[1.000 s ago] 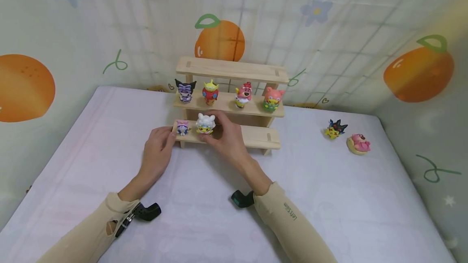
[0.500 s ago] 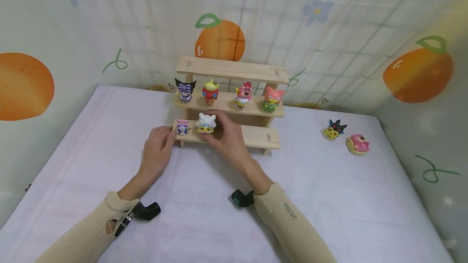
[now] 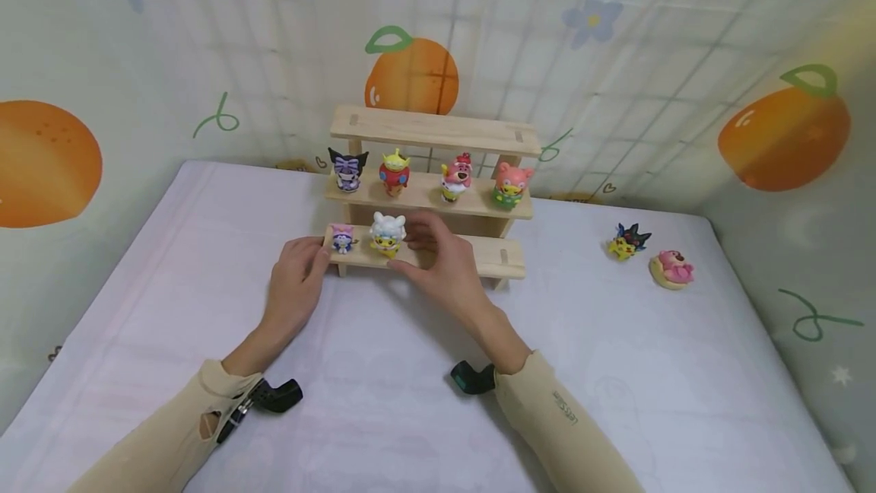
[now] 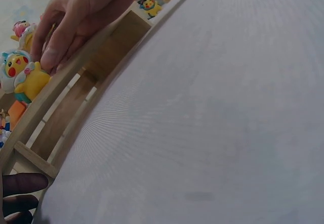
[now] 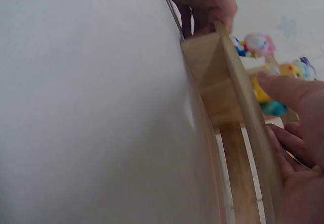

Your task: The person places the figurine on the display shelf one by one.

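A three-tier wooden display shelf [image 3: 434, 124] stands against the back. On its lowest tier, a yellow figurine in a white hood [image 3: 388, 234] stands beside a small pink-and-purple figurine [image 3: 342, 238]. My right hand [image 3: 445, 261] is just right of the hooded figurine, thumb and fingers spread apart around nothing, thumb tip close to its base. In the left wrist view, the thumb of that right hand [image 4: 83, 27] is near the yellow body. My left hand [image 3: 296, 280] holds the left end of the lowest tier; its fingers [image 4: 25, 182] show by the end support.
On the middle tier stand a black-eared purple figurine [image 3: 347, 171], a green-headed one [image 3: 394, 172], a pink bear with red hat [image 3: 455, 177] and a pink-hooded one [image 3: 510, 186]. Right on the white tabletop [image 3: 616, 386] lie a black-eared yellow figurine [image 3: 626, 242] and a pink bear [image 3: 673, 270].
My right hand has let go of the white-hooded figurine and drawn slightly right, its fingers parting. The figurine stays on the lowest tier. The left hand has not moved.
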A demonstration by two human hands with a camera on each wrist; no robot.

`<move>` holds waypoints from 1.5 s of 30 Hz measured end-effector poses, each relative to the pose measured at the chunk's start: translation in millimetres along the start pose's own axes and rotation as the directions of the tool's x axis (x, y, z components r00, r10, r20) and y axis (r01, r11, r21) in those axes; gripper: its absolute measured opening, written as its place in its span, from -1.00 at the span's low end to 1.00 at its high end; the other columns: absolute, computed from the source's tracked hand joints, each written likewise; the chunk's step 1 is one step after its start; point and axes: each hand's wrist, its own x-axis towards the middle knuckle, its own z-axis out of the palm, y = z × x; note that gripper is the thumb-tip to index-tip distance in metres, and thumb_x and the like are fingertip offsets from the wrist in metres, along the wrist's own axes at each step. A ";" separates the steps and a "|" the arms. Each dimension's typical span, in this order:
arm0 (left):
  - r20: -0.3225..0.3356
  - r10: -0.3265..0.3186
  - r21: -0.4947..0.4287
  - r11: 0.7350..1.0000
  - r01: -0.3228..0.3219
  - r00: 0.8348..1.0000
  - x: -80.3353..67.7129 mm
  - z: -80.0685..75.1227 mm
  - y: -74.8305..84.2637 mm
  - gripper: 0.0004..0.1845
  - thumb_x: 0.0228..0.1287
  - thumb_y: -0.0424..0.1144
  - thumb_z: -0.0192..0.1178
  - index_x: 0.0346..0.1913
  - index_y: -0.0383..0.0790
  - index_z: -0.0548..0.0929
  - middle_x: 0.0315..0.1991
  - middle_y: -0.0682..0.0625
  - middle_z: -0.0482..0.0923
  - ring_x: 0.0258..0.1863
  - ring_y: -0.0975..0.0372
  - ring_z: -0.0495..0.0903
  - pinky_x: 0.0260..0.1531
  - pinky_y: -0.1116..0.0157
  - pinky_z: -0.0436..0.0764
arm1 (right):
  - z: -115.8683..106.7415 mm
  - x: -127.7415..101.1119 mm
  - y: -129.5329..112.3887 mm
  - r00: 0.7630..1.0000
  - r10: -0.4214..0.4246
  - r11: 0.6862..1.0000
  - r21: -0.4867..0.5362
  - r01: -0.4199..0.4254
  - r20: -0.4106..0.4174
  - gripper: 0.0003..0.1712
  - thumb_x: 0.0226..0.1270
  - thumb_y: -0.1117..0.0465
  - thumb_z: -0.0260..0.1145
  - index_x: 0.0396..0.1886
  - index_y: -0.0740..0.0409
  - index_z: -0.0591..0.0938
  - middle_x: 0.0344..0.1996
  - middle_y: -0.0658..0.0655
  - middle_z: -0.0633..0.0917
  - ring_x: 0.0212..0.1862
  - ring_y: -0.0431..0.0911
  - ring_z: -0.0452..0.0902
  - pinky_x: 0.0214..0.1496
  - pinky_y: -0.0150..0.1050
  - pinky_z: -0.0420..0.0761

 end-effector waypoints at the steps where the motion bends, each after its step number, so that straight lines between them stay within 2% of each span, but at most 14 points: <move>1: 0.001 0.001 0.001 1.000 -0.001 1.000 0.0 0.0 0.0 -0.61 0.63 -0.18 0.02 -0.09 -0.41 0.77 0.23 -0.23 0.65 0.36 -0.03 0.46 0.41 -0.04 0.39 | -3.2 -2.5 1.1 1.000 0.004 1.000 0.009 -0.004 0.002 -0.29 0.18 0.19 0.67 0.29 0.10 0.54 0.08 0.09 0.78 0.10 -0.10 0.74 0.18 -0.32 0.70; 8: -0.006 0.015 0.003 1.000 -0.015 1.000 -0.5 -0.3 -4.3 -0.59 0.65 -0.18 0.01 -0.02 -0.44 0.77 0.23 -0.27 0.65 0.36 -0.06 0.46 0.41 -0.07 0.38 | -21.8 -15.4 7.9 1.000 0.018 1.000 -0.003 -0.018 0.008 -0.37 0.22 0.13 0.65 0.22 0.13 0.58 0.04 0.10 0.79 0.09 -0.03 0.75 0.19 -0.29 0.71; 19: -0.023 0.041 -0.016 0.999 -0.041 0.999 -1.0 3.0 1.6 -0.63 0.63 -0.20 0.02 -0.11 -0.38 0.78 0.22 -0.20 0.67 0.33 -0.01 0.49 0.37 -0.03 0.41 | -48.2 -31.6 19.5 0.994 -0.014 0.997 -0.079 0.006 -0.108 -0.63 0.35 0.18 0.55 0.06 0.20 0.69 -0.07 0.11 0.81 -0.02 -0.04 0.78 0.15 -0.12 0.73; 27: -0.013 0.028 -0.017 0.999 -0.028 1.000 -0.5 2.1 0.4 -0.63 0.63 -0.18 0.03 -0.07 -0.38 0.78 0.24 -0.19 0.66 0.35 0.00 0.48 0.39 -0.03 0.41 | -81.1 -45.7 39.0 0.978 0.016 0.992 -0.118 -0.041 -0.210 -0.73 0.38 0.27 0.50 0.02 0.19 0.69 -0.11 0.05 0.81 -0.10 -0.15 0.75 0.09 -0.19 0.75; 31: -0.007 0.018 -0.022 1.000 -0.018 1.000 -1.3 2.2 -0.7 -0.62 0.64 -0.17 0.03 -0.05 -0.38 0.78 0.25 -0.19 0.66 0.36 0.00 0.47 0.39 -0.04 0.40 | -95.9 -50.6 46.9 0.958 0.034 0.981 -0.172 -0.086 -0.284 -0.75 0.41 0.29 0.46 0.03 0.19 0.69 -0.10 0.04 0.81 -0.10 -0.15 0.75 0.07 -0.33 0.74; 35: -0.002 0.010 -0.031 0.999 -0.010 1.000 -1.3 2.9 -1.9 -0.61 0.64 -0.16 0.03 -0.05 -0.39 0.78 0.25 -0.19 0.65 0.36 0.00 0.47 0.40 -0.04 0.40 | -113.0 -53.0 54.1 0.920 0.012 0.974 -0.202 -0.099 -0.392 -0.76 0.40 0.38 0.41 0.02 0.28 0.68 -0.10 0.13 0.81 -0.10 -0.05 0.76 0.08 -0.49 0.67; 39: -0.007 0.011 -0.031 0.999 -0.011 1.000 -1.1 3.0 -1.8 -0.61 0.64 -0.16 0.04 -0.06 -0.39 0.78 0.24 -0.19 0.65 0.36 0.00 0.47 0.40 -0.04 0.40 | -134.0 -54.8 63.8 0.861 -0.007 0.967 -0.222 -0.124 -0.509 -0.76 0.42 0.40 0.37 0.04 0.35 0.67 -0.07 0.19 0.81 -0.07 -0.02 0.73 0.10 -0.55 0.62; 41: -0.007 0.012 -0.030 0.999 -0.012 1.000 -1.2 2.8 -1.3 -0.61 0.64 -0.16 0.04 -0.05 -0.39 0.78 0.24 -0.20 0.65 0.36 0.00 0.47 0.40 -0.04 0.40 | -146.9 -56.1 68.9 0.823 0.010 0.964 -0.213 -0.158 -0.568 -0.73 0.43 0.36 0.38 0.07 0.36 0.65 -0.04 0.19 0.80 -0.04 -0.06 0.72 0.13 -0.53 0.62; 45: -0.005 0.014 -0.031 0.999 -0.014 1.000 -0.8 1.5 -0.1 -0.61 0.63 -0.17 0.03 -0.04 -0.40 0.77 0.25 -0.20 0.65 0.36 -0.01 0.47 0.41 -0.04 0.39 | -172.9 -60.4 78.1 0.723 0.116 0.945 -0.148 -0.291 -0.681 -0.65 0.46 0.24 0.39 0.15 0.27 0.65 0.03 0.13 0.78 0.00 -0.19 0.68 0.19 -0.49 0.60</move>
